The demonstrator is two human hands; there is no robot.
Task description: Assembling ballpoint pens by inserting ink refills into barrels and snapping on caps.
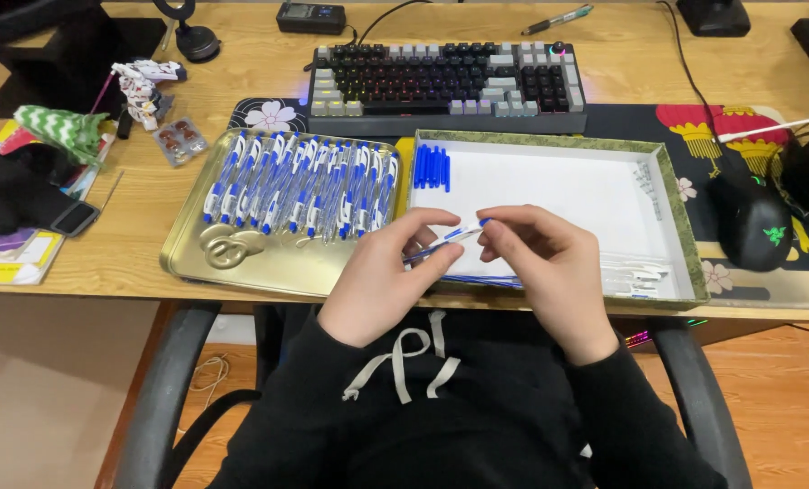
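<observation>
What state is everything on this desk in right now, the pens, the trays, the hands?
Left hand: closed on the pen.
Right hand: pinching the pen's other end.
Pen: held in the air between both hands, tilted.
Gold tray: open, holding a row of pens.
White box: open, mostly bare.
Blue caps: lying grouped in the box's far left corner.
Keyboard: backlit.

Glossy gold metal tray [269, 267]; matt white paper-lined box [558, 186] with patterned rim; smooth plastic pens [300, 186]; light wood desk [133, 226], smooth; black cloth hoodie [459, 417].
</observation>
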